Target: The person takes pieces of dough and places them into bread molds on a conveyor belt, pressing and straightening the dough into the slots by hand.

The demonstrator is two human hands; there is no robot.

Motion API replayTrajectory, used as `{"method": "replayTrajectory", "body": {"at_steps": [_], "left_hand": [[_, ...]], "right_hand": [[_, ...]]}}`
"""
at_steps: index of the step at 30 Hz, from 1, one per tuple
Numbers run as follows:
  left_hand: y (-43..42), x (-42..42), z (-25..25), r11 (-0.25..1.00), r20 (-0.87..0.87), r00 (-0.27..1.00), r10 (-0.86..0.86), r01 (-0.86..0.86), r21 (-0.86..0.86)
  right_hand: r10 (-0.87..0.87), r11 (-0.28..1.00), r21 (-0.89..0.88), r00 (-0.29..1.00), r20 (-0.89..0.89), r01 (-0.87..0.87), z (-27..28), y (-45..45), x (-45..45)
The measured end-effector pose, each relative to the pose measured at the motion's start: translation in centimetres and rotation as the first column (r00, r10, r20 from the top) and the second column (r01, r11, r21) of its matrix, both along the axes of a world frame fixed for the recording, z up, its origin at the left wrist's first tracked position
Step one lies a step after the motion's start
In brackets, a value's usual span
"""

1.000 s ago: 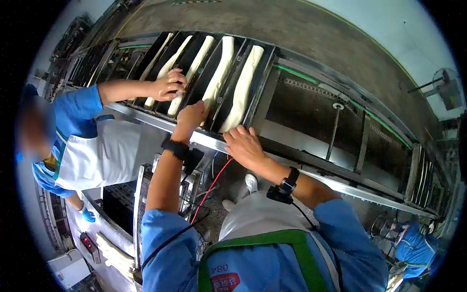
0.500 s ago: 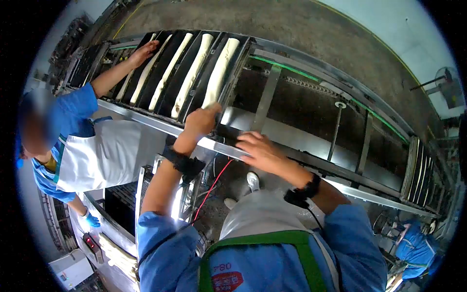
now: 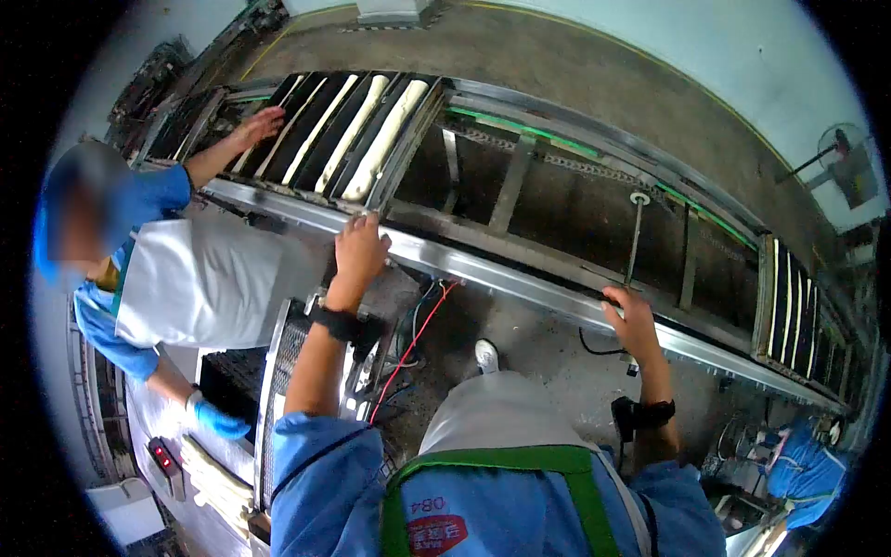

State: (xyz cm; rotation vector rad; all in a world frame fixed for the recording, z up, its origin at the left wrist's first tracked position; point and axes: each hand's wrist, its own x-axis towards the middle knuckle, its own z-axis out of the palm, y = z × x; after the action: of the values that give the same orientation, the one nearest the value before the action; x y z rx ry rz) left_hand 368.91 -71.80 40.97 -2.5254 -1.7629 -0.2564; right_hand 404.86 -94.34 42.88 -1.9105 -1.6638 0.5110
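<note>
My left hand (image 3: pixel 361 249) is at the near metal rail (image 3: pixel 445 264) of a conveyor frame, fingers extended and touching the rail, holding nothing. Just beyond its fingertips lies the near corner of a black slotted tray (image 3: pixel 349 136) with several long pale dough strips (image 3: pixel 390 139) in its grooves. Farther right along the same rail is my right hand (image 3: pixel 633 323), its fingers loosely bent and apart at the rail's edge, with nothing in them. Whether its fingertips press on the rail, I cannot tell.
A co-worker (image 3: pixel 139 241) stands at left, one bare hand (image 3: pixel 255 128) over the tray, the other in a blue glove (image 3: pixel 218 416). Another filled tray (image 3: pixel 789 311) sits at the conveyor's right end. More pale strips (image 3: pixel 218 478) lie on a metal table (image 3: pixel 186 515).
My left hand has come off the end of the nearest dough strip and back to the rail. My right hand has moved right along the rail. The view has shifted.
</note>
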Motion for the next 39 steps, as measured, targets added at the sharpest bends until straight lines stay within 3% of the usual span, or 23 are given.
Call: {"method": "replayTrajectory", "body": {"at_steps": [3,5,7,9,11,12,14,16,18,19,20,21,23,25,26,29,31,34,37,39], "left_hand": [[-6.7,-0.1,0.9,0.992,-0.003,1.0,-0.03,0.03,-0.119],[-11.4,-2.0,1.0,0.981,0.089,0.988,-0.127,0.139,-0.138],[-16.0,-4.1,1.4,0.951,0.178,0.982,-0.055,0.106,-0.291],[-20.6,-6.1,1.6,0.944,0.24,0.971,-0.003,0.082,-0.321],[-24.4,-7.1,2.6,0.868,0.233,0.961,0.152,-0.016,-0.496],[-26.1,-8.0,2.1,0.87,0.239,0.961,0.138,-0.002,-0.493],[-28.7,-9.8,0.4,0.878,0.428,0.887,0.172,0.059,-0.475],[-30.7,-9.5,1.5,0.823,0.433,0.843,0.32,-0.021,-0.568],[-32.4,-8.0,3.2,0.806,0.575,0.715,0.398,0.028,-0.592],[-32.7,-7.8,2.6,0.843,0.603,0.725,0.332,0.059,-0.535],[-32.7,-8.5,0.2,0.834,0.704,0.619,0.349,0.137,-0.534],[-32.7,-6.7,1.7,0.818,0.676,0.654,0.34,0.15,-0.556],[-32.8,-6.4,-0.6,0.851,0.784,0.535,0.313,0.208,-0.482],[-32.8,-4.5,1.4,0.849,0.762,0.606,0.228,0.26,-0.461],[-32.8,-4.0,1.0,0.855,0.825,0.513,0.236,0.294,-0.428],[-33.8,-0.8,2.2,0.913,0.818,0.553,0.158,0.234,-0.334],[-32.6,-0.6,1.7,0.899,0.804,0.583,0.117,0.282,-0.336],[-32.3,2.1,2.3,0.883,0.771,0.627,0.111,0.293,-0.366],[-32.8,5.1,3.5,0.893,0.789,0.614,-0.011,0.361,-0.269],[-32.4,6.3,3.3,0.884,0.806,0.592,0.002,0.376,-0.279]], "right_hand": [[-0.042,0.998,-0.046,0.993,-0.113,0.037,-0.8,-2.7,0.4],[0.09,0.993,-0.065,0.991,-0.099,-0.097,-1.0,-4.0,-0.5],[0.117,0.988,-0.091,0.988,-0.099,-0.126,-0.5,-5.3,-1.5],[0.148,0.973,-0.154,0.974,-0.17,-0.175,0.1,-6.4,-2.6],[0.171,0.971,-0.143,0.976,-0.132,-0.19,0.4,-7.7,-2.7],[0.185,0.971,-0.136,0.978,-0.093,-0.197,0.7,-8.7,-2.8],[0.168,0.976,-0.133,0.985,-0.04,-0.172,1.4,-11.1,-2.4],[0.185,0.974,-0.115,0.98,-0.075,-0.193,1.7,-13.4,-2.0],[0.14,0.981,-0.132,0.99,-0.032,-0.143,2.0,-15.0,-1.6],[0.149,0.977,-0.152,0.989,-0.006,-0.148,1.8,-15.7,-1.2],[0.14,0.985,-0.096,0.99,-0.014,-0.14,0.7,-16.3,-0.7],[0.135,0.99,-0.041,0.991,-0.022,-0.136,0.0,-16.8,0.0],[0.094,0.992,-0.085,0.996,-0.002,-0.093,1.3,-17.8,0.9],[0.087,0.989,-0.119,0.996,0.008,-0.086,1.5,-19.3,1.9],[0.067,0.991,-0.116,0.998,0.0,-0.067,1.4,-20.1,2.3],[0.041,0.993,-0.11,0.999,-0.031,-0.044,0.3,-23.3,5.9],[0.023,0.994,-0.109,0.999,-0.04,-0.027,-0.1,-24.8,7.2],[-0.129,0.964,-0.223,0.988,0.085,0.145,-1.3,-27.6,10.3],[-0.252,0.895,-0.33,0.951,0.179,0.299,-2.4,-30.0,13.5],[-0.283,0.892,-0.309,0.941,0.186,0.329,-3.5,-31.5,15.9]]}}
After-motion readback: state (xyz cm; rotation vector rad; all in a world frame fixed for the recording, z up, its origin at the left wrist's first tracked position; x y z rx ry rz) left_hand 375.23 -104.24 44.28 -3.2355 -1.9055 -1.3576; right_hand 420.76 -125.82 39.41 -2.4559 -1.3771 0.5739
